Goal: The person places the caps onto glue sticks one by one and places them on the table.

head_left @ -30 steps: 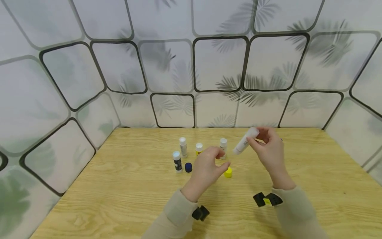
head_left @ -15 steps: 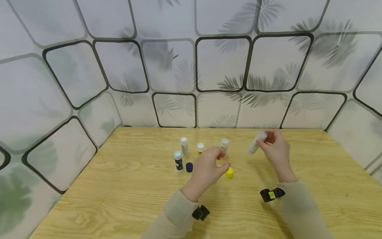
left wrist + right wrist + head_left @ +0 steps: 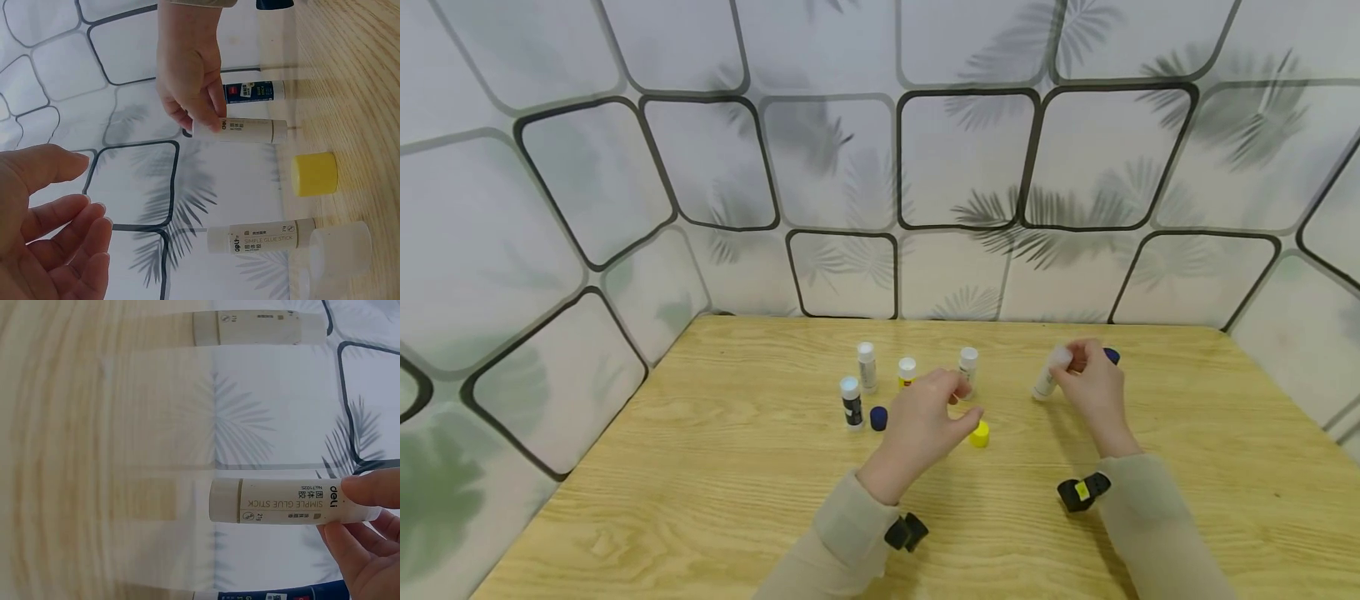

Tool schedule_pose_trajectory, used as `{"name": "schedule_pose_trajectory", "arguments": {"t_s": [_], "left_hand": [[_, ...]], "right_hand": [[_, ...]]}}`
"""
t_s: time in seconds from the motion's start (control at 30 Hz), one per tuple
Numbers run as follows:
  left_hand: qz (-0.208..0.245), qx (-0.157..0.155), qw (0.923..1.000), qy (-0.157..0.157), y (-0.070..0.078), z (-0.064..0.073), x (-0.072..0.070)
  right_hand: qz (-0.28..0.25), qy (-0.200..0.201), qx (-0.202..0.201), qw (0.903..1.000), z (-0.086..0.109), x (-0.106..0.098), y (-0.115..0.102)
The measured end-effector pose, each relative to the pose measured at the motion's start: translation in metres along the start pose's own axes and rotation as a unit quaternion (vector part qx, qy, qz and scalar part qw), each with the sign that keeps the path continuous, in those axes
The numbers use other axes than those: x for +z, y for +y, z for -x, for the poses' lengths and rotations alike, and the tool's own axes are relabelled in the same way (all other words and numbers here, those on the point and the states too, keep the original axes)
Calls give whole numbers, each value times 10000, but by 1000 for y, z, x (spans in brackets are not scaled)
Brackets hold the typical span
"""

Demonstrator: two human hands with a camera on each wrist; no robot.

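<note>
My right hand [image 3: 1093, 392] holds a white glue stick [image 3: 275, 501] by its top end, pinched between thumb and fingers. In the head view that glue stick leans slightly, its base low over the table; whether it touches cannot be told. Just behind the hand, a dark blue glue stick [image 3: 250, 92] stands partly hidden. Nothing is in my left hand [image 3: 925, 429], which hovers over mid-table with loosely bent fingers. A yellow cap [image 3: 979, 434] lies beside its thumb. Beyond its fingertips stands another white glue stick [image 3: 262, 237].
Left of the left hand stand a black-labelled glue stick [image 3: 852, 404] and a white one [image 3: 867, 367], with a dark blue cap [image 3: 878, 418] nearby. A yellow-labelled stick [image 3: 907, 371] is partly covered by the hand. Translucent white caps [image 3: 340, 250] show in the left wrist view.
My right hand has carried the white glue stick to the right and lowered it, turning it closer to upright. The left hand has stayed nearly still.
</note>
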State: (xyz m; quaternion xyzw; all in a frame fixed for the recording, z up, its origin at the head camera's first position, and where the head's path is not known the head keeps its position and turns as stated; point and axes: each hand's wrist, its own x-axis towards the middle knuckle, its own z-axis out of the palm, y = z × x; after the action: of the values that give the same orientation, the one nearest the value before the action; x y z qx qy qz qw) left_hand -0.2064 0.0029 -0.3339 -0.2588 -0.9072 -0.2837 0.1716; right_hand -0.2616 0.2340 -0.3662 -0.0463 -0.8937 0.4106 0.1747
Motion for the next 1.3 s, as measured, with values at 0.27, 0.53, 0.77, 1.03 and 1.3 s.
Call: {"name": "schedule_pose_trajectory", "arguments": {"t_s": [0.27,0.53,0.77,1.03,1.3], "left_hand": [[-34,-59,9999,-96,1,0,-1],[-45,-29,9999,-151,0,0,0],[-40,-14,9999,-163,0,-1,-1],[-11,-41,9998,-196,0,0,-2],[-16,-46,9998,-198,-1,0,-2]], "right_hand": [[-14,103,-143,9998,1,5,8],[46,50,-290,9996,1,7,11],[109,-220,-290,9993,1,6,11],[49,-391,-342,9986,0,4,11],[81,-533,-273,9982,0,1,10]]}}
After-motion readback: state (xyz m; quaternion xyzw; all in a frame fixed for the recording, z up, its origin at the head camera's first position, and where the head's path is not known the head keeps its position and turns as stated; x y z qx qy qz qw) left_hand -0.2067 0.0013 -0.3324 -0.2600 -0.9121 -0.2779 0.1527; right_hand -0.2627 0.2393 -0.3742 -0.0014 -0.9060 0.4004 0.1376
